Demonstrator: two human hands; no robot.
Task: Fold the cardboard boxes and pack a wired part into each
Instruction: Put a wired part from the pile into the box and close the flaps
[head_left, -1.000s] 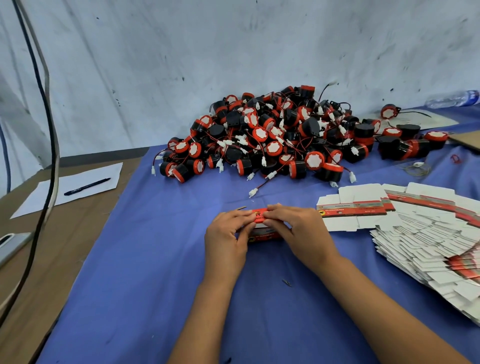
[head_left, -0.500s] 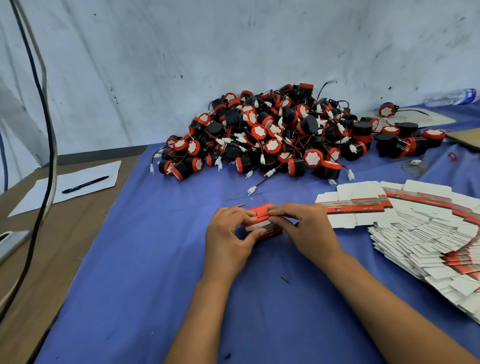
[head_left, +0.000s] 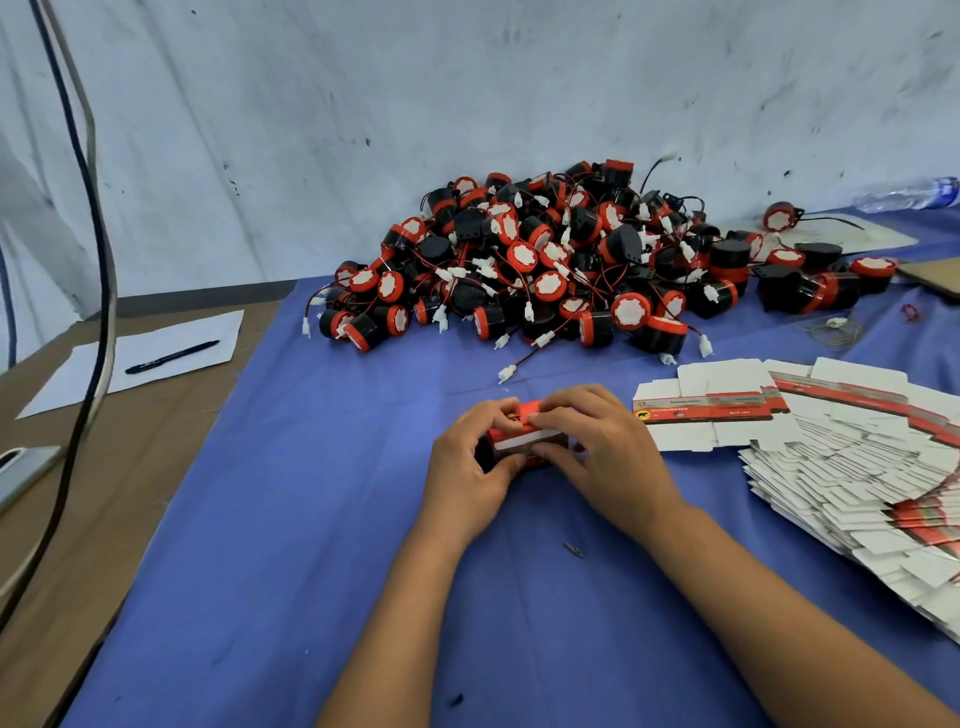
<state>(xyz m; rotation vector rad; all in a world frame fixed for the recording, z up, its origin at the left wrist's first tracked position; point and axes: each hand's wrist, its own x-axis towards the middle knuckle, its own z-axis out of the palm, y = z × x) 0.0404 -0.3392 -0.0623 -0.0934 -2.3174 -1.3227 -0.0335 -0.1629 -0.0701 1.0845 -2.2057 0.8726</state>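
A small red and white cardboard box (head_left: 524, 439) sits on the blue cloth between my hands. My left hand (head_left: 470, 467) grips its left end, thumb on the top edge. My right hand (head_left: 597, 447) curls over its right side with fingers on the red top flap. What is inside the box is hidden. A big pile of black and red wired parts (head_left: 545, 265) lies behind. Flat unfolded boxes (head_left: 852, 462) fan out at the right.
The blue cloth (head_left: 291, 519) covers the table; bare brown table (head_left: 104, 519) shows at the left with a white sheet (head_left: 140, 358) and a black pen (head_left: 171, 356). Black cables (head_left: 93, 218) hang at the left. A plastic bottle (head_left: 909, 193) lies at the far right.
The box has been tipped so its white edge shows under the red flap. My fingers have shifted on the top flap; both hands stay in the same spot.
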